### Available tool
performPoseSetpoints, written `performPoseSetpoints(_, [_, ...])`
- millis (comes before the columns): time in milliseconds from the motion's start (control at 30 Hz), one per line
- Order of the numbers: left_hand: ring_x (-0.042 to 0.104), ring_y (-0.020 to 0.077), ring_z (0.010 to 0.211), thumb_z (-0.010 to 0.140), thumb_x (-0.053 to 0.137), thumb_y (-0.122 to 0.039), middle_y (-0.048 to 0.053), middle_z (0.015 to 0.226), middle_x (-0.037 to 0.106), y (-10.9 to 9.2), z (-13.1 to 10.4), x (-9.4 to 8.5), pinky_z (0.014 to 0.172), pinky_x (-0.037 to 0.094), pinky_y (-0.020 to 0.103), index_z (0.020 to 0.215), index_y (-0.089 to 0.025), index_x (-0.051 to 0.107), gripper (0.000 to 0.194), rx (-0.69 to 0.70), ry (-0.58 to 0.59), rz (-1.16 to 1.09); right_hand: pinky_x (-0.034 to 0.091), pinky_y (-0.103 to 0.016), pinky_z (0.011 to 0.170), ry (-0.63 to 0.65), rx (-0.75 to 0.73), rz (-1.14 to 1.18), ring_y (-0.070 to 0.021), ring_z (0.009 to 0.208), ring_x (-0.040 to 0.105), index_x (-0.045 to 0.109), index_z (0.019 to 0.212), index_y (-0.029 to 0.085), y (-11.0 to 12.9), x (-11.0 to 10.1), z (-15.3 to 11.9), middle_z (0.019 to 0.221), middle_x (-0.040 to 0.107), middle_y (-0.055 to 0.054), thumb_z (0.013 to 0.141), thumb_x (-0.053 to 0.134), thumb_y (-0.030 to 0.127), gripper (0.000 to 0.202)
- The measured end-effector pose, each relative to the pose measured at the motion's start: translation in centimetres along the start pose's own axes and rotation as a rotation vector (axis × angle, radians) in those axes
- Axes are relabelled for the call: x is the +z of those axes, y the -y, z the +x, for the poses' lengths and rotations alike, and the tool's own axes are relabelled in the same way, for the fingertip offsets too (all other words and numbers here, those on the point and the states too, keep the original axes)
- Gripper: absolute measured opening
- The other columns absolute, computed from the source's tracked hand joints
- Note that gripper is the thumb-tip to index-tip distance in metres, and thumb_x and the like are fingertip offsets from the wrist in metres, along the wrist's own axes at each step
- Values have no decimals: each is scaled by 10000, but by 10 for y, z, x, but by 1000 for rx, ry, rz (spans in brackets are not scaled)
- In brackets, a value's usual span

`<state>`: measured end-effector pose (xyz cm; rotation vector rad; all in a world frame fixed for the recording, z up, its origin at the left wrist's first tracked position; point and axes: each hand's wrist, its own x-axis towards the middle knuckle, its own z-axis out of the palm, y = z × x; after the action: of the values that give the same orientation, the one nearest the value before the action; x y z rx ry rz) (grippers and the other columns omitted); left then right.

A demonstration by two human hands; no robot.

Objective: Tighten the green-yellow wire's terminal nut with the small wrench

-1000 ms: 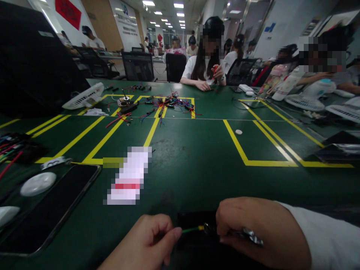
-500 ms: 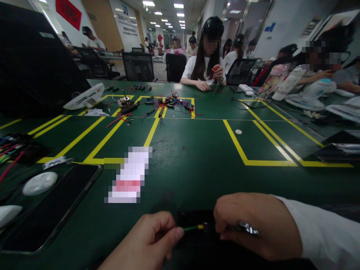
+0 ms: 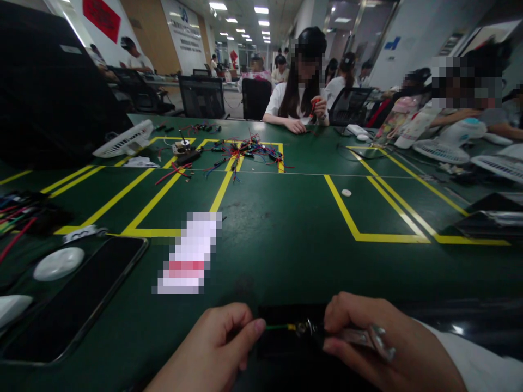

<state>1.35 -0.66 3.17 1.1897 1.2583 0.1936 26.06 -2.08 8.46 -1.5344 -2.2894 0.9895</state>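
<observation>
Left hand: it (image 3: 212, 340) is pinching the green wire (image 3: 277, 327) between thumb and forefinger.
Right hand: it (image 3: 388, 316) is grasping a metal-handled tool (image 3: 365, 337), fingertips pressing near its dark head.
Green wire: it is stretching between the two grips, its yellow end (image 3: 291, 327) pointing right, toward a dark round piece (image 3: 301, 329) at the tool's head; whether the end is sitting inside or only touching cannot be told.
Slip risk: the wire could be sliding out, judging by how lightly two digits are holding it, if the tool were pulling harder than the pinch.
Damage risk: the yellow end could be bending or tearing if the tool were tilting while the left pinch was staying fixed.
Count at the grips: one wire, one yellow end and one tool are showing.
Count left of the left grip: one phone (image 3: 77, 305) and two white rounded objects (image 3: 59, 264) are lying.
Count beyond both grips: one pixelated paper strip (image 3: 190, 250), one small white disc (image 3: 346, 193) and one wire heap (image 3: 249, 147) are resting; its strands are tangling past counting.
</observation>
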Motion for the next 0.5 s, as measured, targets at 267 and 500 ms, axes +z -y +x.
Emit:
performPoseSetpoints(267, [364,40,300,890,448,-460,-109,437,410,-3,-3,0,276,190,107,667,-195,441,346,3,-3,-17,429,-248,553,-10,-6,-4,-162,631,579,566,788,223,5,-2,2,740,649,9,807,614,199,57])
performPoseSetpoints(500, [375,38,308,894,448,-476,-102,466,430,-1,-3,-1,274,201,106,687,-190,461,353,18,-13,16,433,-242,546,17,5,-56,-159,629,588,562,776,223,7,2,3,733,647,18,788,615,151,90])
